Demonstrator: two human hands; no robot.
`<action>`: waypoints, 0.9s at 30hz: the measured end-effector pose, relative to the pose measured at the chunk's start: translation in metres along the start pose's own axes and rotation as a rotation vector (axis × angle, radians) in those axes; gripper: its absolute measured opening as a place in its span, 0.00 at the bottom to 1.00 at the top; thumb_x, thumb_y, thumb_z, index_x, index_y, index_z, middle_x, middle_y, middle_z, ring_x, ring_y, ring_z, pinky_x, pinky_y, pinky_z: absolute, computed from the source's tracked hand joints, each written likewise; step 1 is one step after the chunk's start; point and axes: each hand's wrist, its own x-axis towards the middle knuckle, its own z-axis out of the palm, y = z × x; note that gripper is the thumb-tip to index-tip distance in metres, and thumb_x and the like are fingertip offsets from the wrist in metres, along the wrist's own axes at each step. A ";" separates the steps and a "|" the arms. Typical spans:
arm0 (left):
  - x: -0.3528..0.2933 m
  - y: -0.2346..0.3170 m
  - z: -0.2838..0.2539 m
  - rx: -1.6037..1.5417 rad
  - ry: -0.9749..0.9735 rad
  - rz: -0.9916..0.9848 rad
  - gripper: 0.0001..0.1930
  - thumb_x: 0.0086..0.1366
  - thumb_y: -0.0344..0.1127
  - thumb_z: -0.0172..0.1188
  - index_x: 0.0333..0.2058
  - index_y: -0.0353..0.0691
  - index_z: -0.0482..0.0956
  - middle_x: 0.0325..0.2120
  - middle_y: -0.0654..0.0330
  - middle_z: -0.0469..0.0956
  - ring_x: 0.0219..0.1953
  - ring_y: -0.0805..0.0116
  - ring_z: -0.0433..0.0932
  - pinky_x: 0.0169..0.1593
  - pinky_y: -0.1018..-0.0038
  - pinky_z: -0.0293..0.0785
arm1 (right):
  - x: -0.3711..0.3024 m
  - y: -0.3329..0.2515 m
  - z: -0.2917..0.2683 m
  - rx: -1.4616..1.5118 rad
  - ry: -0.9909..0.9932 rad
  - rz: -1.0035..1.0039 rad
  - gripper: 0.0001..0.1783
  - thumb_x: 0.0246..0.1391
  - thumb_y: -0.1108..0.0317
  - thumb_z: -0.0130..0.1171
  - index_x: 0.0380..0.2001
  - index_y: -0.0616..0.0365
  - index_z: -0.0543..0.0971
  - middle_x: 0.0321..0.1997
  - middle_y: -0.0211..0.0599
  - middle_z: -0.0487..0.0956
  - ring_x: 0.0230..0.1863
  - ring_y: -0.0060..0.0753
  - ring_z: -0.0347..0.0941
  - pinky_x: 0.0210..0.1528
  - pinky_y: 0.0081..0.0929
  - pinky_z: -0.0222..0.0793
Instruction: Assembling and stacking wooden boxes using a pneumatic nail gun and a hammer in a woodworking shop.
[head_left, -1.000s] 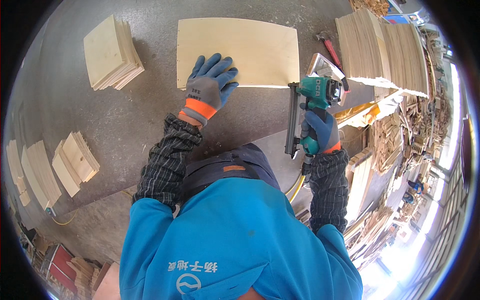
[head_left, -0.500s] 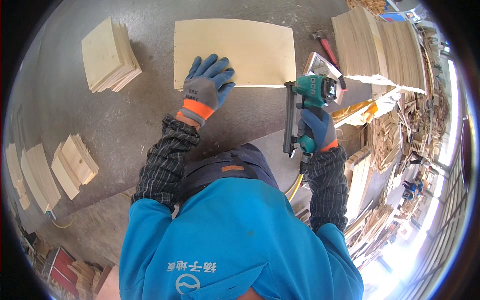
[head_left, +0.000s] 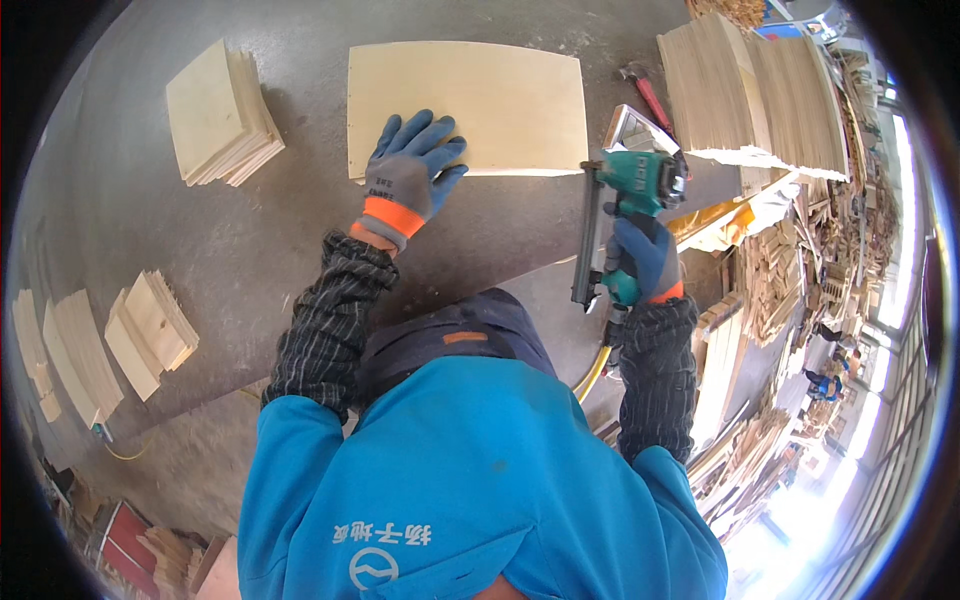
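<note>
A pale rectangular wooden panel (head_left: 490, 105) lies flat on the dark table in front of me. My left hand (head_left: 412, 172), in a grey and blue glove with an orange cuff, rests open on the panel's near left part, fingers spread. To the right, my right hand (head_left: 645, 255), gloved alike, is wrapped round the handle of a green and black pneumatic nail gun (head_left: 632, 182). The gun's nose is just off the panel's near right corner. A yellow air hose (head_left: 595, 372) runs down from its handle.
Thin boards (head_left: 222, 115) are stacked at the left, with more wood pieces (head_left: 150, 330) nearer me. A red-handled hammer (head_left: 652, 98) and a white-framed item (head_left: 638, 132) lie right of the panel, beside a tall stack of boards (head_left: 755, 95). Timber heaps line the far right.
My right hand has moved the nail gun slightly right, away from the panel's near right corner. The left hand stays on the panel.
</note>
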 end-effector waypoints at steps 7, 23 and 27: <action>0.001 0.004 -0.003 0.019 0.019 0.002 0.15 0.60 0.46 0.76 0.45 0.51 0.92 0.58 0.63 0.84 0.66 0.52 0.77 0.73 0.46 0.67 | -0.004 -0.006 -0.009 0.036 0.071 0.011 0.13 0.62 0.63 0.64 0.41 0.62 0.82 0.25 0.30 0.77 0.22 0.24 0.73 0.26 0.25 0.70; 0.001 0.003 -0.001 0.017 0.013 0.005 0.15 0.61 0.47 0.75 0.46 0.52 0.92 0.59 0.64 0.84 0.66 0.53 0.77 0.73 0.47 0.66 | 0.010 0.005 -0.007 0.005 0.002 0.031 0.23 0.63 0.60 0.62 0.55 0.64 0.81 0.25 0.32 0.78 0.23 0.26 0.75 0.27 0.26 0.72; 0.001 0.003 0.000 0.006 0.016 0.007 0.15 0.61 0.46 0.76 0.46 0.51 0.92 0.58 0.63 0.85 0.66 0.53 0.77 0.73 0.47 0.67 | 0.011 0.004 -0.006 -0.011 0.010 0.037 0.23 0.63 0.60 0.62 0.56 0.64 0.81 0.25 0.31 0.78 0.24 0.26 0.75 0.28 0.25 0.71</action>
